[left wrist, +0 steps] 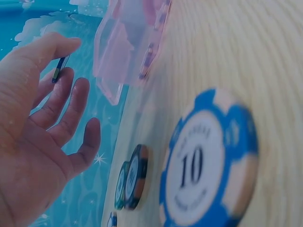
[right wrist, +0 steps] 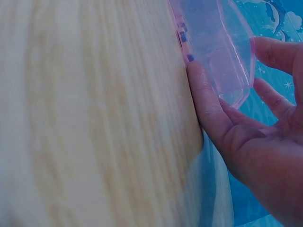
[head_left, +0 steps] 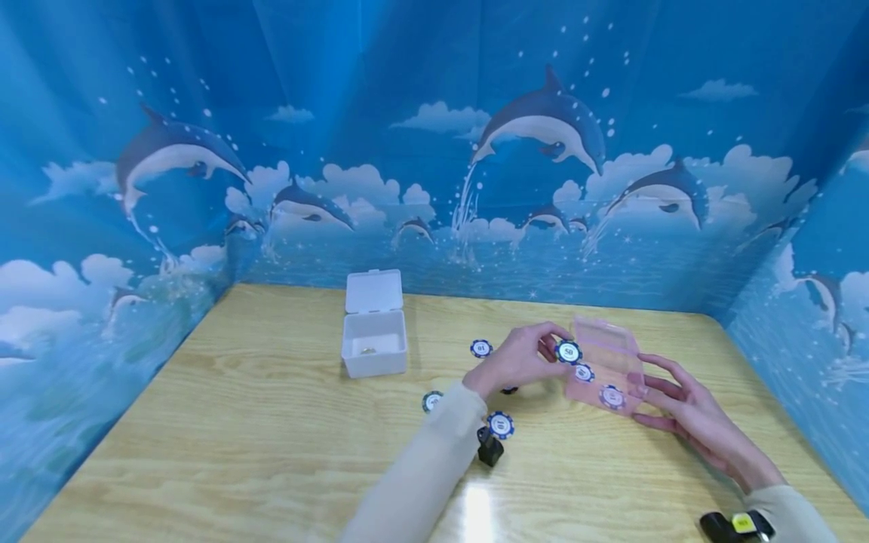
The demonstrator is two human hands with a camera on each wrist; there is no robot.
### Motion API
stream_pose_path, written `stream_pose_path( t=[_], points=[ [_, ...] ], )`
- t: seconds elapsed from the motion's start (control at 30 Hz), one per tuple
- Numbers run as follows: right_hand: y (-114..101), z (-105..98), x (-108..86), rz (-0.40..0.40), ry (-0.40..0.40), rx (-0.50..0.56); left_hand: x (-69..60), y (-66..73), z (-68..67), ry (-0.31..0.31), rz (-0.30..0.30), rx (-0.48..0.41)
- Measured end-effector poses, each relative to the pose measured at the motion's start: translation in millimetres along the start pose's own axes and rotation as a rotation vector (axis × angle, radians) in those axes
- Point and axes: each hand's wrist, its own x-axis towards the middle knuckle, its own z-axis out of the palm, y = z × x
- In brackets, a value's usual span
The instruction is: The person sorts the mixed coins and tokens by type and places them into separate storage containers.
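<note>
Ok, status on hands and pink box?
Left hand pinches 50 chip. Right hand holds pink box, lid open, two chips inside. No obstruction visible.

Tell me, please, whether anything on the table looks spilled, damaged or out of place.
Nothing looks spilled or damaged. The one oddity is a small yellowish item in the open white box: it looks unlike the poker chips on the table and in the pink box, but is too small to identify.
</note>
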Motion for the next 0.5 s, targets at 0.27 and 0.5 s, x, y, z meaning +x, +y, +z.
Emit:
stream_pose_path(
  t=[0.27, 0.5],
  points=[
    [0, 0, -1.6, -0.016, -0.010, 0.012, 5.9, 4.0, 15.1, -0.003, 0.006, -0.051],
    [1, -1, -1.4, -0.032, -0.027, 0.032, 10.4, 4.7, 26.0, 0.003, -0.004, -0.055]
  ],
)
